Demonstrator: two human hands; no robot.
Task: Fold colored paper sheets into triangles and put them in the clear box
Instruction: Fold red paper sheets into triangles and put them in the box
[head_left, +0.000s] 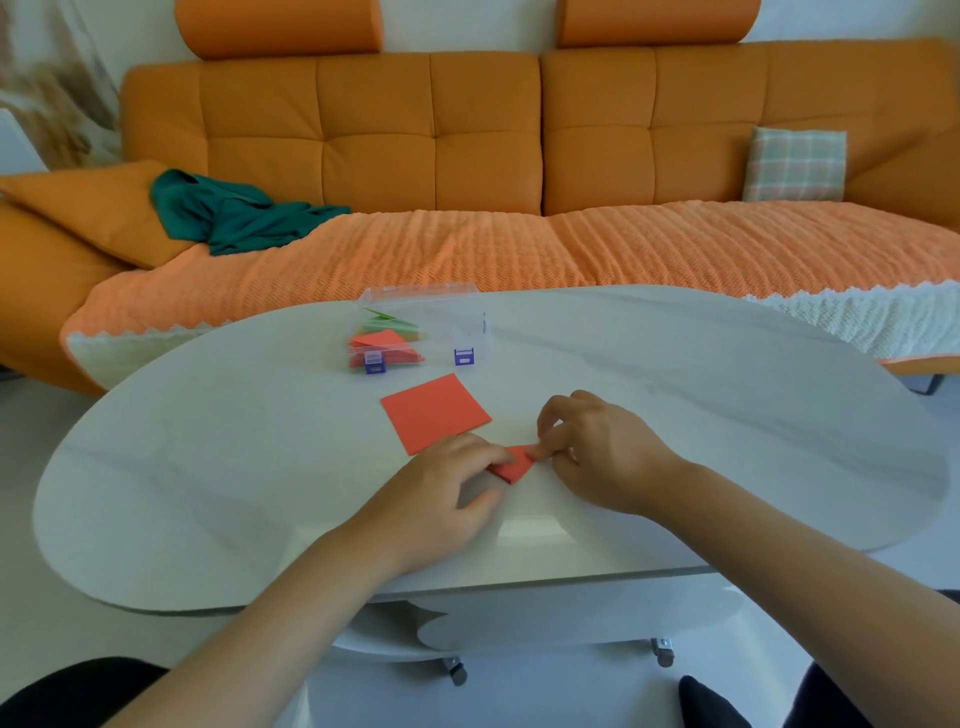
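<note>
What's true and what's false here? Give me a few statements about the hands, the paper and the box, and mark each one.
1. The left hand and the right hand are both on the folded red paper. True.
2. The flat red sheet lies inside the clear box. False: it lies on the table, between the box and the hands.
3. The clear box already holds folded pieces, red and green. True.
4. The green cloth lies on the table. False: it lies on the orange sofa behind the table.
</note>
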